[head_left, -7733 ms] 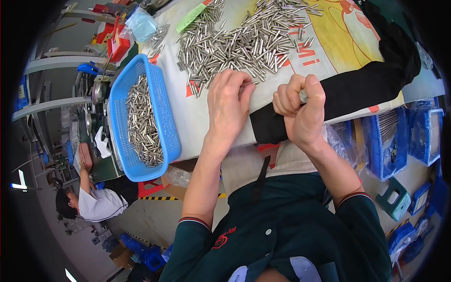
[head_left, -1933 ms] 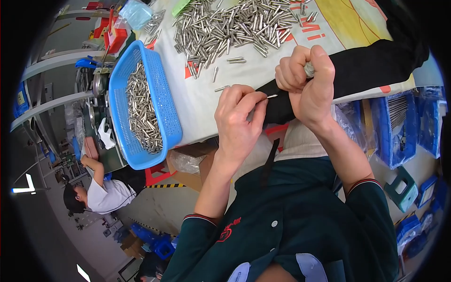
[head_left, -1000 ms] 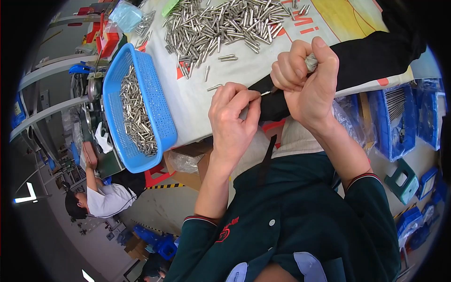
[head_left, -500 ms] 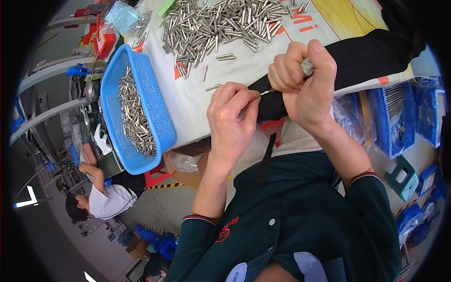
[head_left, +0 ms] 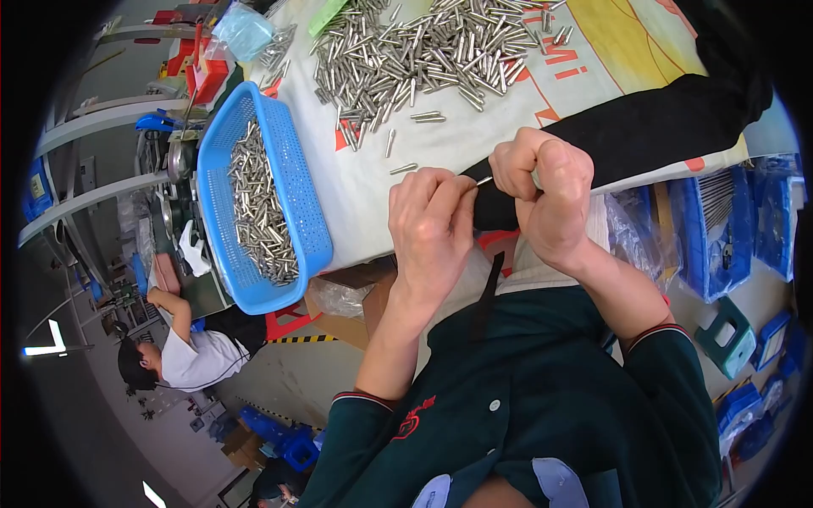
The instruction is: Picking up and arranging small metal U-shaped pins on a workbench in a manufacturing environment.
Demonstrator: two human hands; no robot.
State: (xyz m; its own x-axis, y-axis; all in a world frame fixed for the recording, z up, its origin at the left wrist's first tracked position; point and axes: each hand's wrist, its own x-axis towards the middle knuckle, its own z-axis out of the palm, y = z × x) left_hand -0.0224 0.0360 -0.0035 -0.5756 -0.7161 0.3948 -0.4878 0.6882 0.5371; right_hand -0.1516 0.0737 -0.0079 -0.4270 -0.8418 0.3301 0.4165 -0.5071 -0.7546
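Note:
My left hand [head_left: 430, 233] is closed, thumb and fingertips pinching one end of a slim, shiny metal pin [head_left: 483, 180]. The pin's other end points to my right hand [head_left: 550, 190], a closed fist beside it with the thumb on top. What lies inside that fist is hidden now; a pale crumpled wad showed there half a second ago. Both hands are over black cloth [head_left: 627, 135] at the table's near edge. Beyond them lies a big heap of similar metal pins [head_left: 423, 59], and a few loose ones [head_left: 404, 168] rest nearer my left hand.
A blue perforated basket [head_left: 309, 212], partly filled with metal pins, stands at the table's left edge. Blue bins [head_left: 707, 245] and a green stool [head_left: 726, 332] are at the right. Far left, another person in a white shirt [head_left: 199, 356] bends over a bench.
My right fist has come lower and turned, so the pale wad no longer shows. My left hand has shifted slightly right, still pinching the pin. The whole view has shifted a little.

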